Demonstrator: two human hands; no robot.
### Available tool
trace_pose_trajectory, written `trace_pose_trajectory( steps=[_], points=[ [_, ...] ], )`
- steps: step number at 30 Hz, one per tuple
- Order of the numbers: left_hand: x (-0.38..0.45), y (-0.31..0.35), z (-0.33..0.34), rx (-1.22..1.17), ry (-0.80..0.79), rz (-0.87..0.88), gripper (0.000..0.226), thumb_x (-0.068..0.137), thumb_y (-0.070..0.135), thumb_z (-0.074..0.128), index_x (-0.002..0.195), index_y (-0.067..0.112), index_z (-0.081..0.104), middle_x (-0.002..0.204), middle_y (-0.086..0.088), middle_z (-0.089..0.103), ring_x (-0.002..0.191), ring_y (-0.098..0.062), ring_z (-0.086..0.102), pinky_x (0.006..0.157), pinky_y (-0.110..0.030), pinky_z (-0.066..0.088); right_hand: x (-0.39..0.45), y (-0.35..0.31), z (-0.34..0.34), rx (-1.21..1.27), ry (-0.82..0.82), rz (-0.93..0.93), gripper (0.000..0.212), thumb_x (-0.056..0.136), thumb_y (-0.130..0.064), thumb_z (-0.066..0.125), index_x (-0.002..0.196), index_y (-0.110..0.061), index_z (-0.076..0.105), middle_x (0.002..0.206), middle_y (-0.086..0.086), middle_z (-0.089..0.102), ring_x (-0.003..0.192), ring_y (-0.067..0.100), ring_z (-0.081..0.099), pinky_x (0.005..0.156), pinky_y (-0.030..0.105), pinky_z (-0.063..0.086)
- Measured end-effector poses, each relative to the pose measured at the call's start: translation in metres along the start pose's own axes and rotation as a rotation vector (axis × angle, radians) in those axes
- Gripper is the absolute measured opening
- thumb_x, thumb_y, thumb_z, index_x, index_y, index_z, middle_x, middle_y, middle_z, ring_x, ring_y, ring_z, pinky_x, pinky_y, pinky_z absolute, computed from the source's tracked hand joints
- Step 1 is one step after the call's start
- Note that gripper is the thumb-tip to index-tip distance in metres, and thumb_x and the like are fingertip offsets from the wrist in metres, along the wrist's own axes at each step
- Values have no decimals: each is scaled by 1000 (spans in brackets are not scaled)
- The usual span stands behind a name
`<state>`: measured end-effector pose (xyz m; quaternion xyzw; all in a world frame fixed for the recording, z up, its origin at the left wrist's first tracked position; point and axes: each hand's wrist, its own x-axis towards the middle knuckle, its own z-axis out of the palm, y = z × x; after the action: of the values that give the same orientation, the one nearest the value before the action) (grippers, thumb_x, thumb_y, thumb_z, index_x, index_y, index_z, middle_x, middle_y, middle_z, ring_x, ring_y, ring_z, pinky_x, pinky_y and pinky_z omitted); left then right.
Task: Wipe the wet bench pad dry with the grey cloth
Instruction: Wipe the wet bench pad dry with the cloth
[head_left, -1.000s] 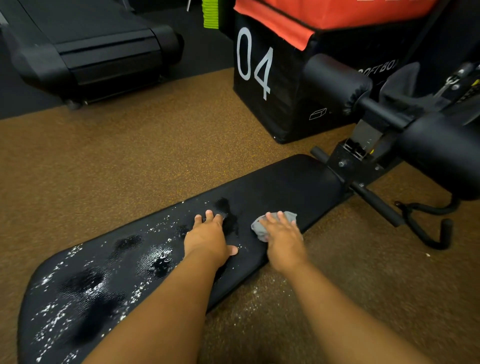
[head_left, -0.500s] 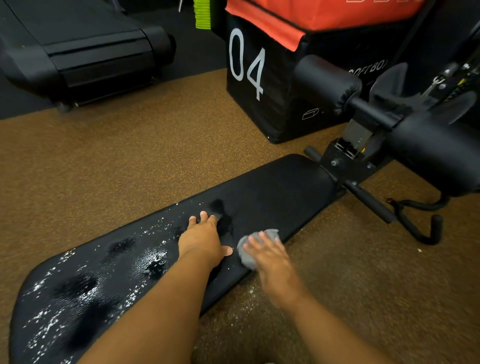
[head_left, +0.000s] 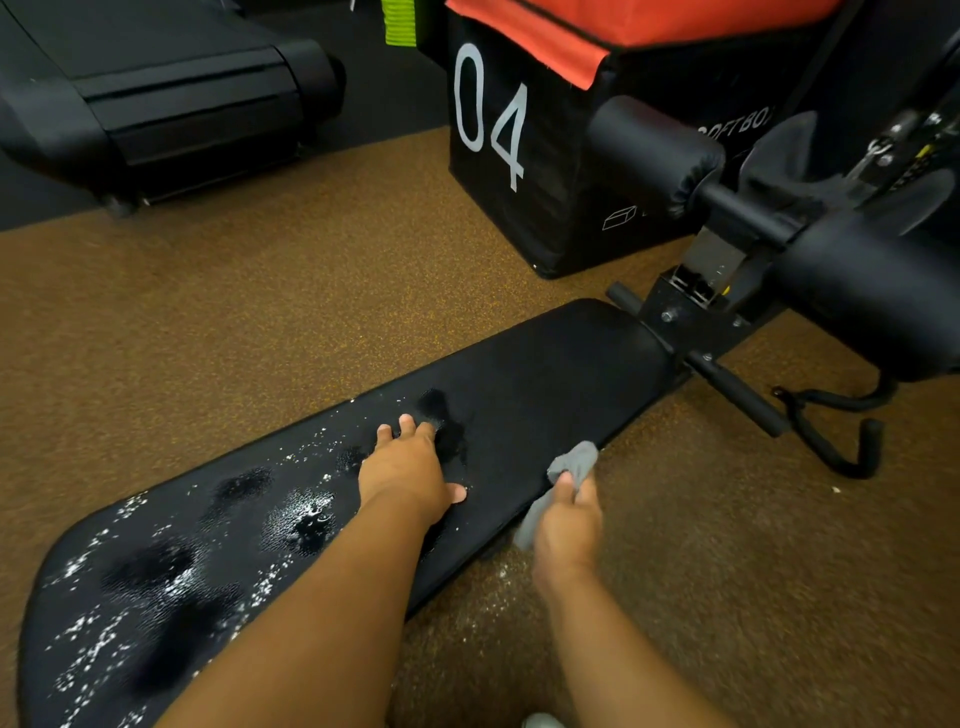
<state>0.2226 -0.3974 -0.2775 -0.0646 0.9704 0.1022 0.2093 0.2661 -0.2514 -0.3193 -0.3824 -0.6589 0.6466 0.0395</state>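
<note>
The long black bench pad (head_left: 545, 374) runs from lower left to upper right across the brown floor. Its left half is covered in water drops and wet patches; the right half looks dull and free of drops. My left hand (head_left: 410, 475) rests flat on the pad's middle, fingers straight. My right hand (head_left: 563, 519) grips the crumpled grey cloth (head_left: 571, 462) at the pad's near edge, with the cloth's top poking up above my fingers and a tail hanging below.
The bench frame with black foam rollers (head_left: 649, 156) and a handle bar (head_left: 737, 395) stands at the right. A black soft box marked 04 (head_left: 519, 171) sits behind the pad. A treadmill (head_left: 171, 98) is at the far left. Brown speckled floor surrounds everything.
My right hand drew the cloth from the pad's middle back to its near edge and now grips it bunched up. My left hand stayed in place on the pad.
</note>
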Motion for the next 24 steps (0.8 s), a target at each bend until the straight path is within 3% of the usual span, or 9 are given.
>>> trace_pose_trajectory(
  steps=[3,5,8,11,14,16,18,21,24],
  points=[
    [0,1,-1,-19,6,-5,87,75,50,72,143,20,27,159,0,8,145,-27,8,104,-49,38,-28,4,-6,22,-98,70,27,100,-22,41,122,-23,57,117,7,62,107,21,58,95,37,44],
    [-2,-2,1,-58,3,7,91,75,51,72,145,21,23,159,1,5,146,-26,4,107,-50,35,-39,-2,-19,-26,-208,133,20,99,-21,43,105,-22,62,102,8,67,94,22,63,84,39,51],
    [-7,-11,1,-170,28,16,98,76,51,71,150,22,13,159,1,2,147,-20,0,113,-44,26,-36,-33,-37,-300,-312,61,19,97,-22,46,96,-21,65,91,11,69,85,26,66,82,47,54],
    [-10,-25,-5,-199,80,7,95,80,49,68,150,19,11,160,-1,2,147,-20,0,117,-43,19,-20,-71,-24,-636,-233,-252,25,97,-26,45,117,-23,61,113,12,64,100,27,60,89,38,48],
    [-8,-38,-16,-131,63,-16,92,82,43,68,150,15,12,160,-2,1,147,-22,-1,118,-44,18,-2,-91,15,-865,-326,-523,51,99,-31,38,147,-24,26,153,6,30,137,28,30,111,38,25],
    [-6,-44,-23,-87,32,-29,93,80,39,70,149,15,14,160,-2,2,147,-24,-2,117,-46,18,10,-87,43,-1100,-431,-639,58,97,-44,36,149,-34,12,159,1,8,145,27,5,116,47,9],
    [-5,-49,-28,-38,1,-53,96,78,36,73,149,15,13,159,-2,1,146,-25,-2,117,-47,18,23,-73,60,-1308,-498,-751,60,93,-57,33,147,-44,9,160,-4,1,145,27,-9,114,53,-1],
    [-5,-60,-28,12,-55,-97,96,75,34,77,148,15,17,159,-3,4,146,-27,0,115,-47,22,42,-55,68,-1371,-581,-809,56,95,-57,29,146,-44,10,159,-7,2,145,20,-9,116,49,-5],
    [-8,-67,-20,-23,-77,-110,99,72,32,79,148,15,18,158,-1,7,146,-27,4,111,-47,28,63,-54,78,-1333,-503,-845,46,101,-40,27,147,-38,20,158,-7,13,146,17,1,117,43,0]
  ],
)
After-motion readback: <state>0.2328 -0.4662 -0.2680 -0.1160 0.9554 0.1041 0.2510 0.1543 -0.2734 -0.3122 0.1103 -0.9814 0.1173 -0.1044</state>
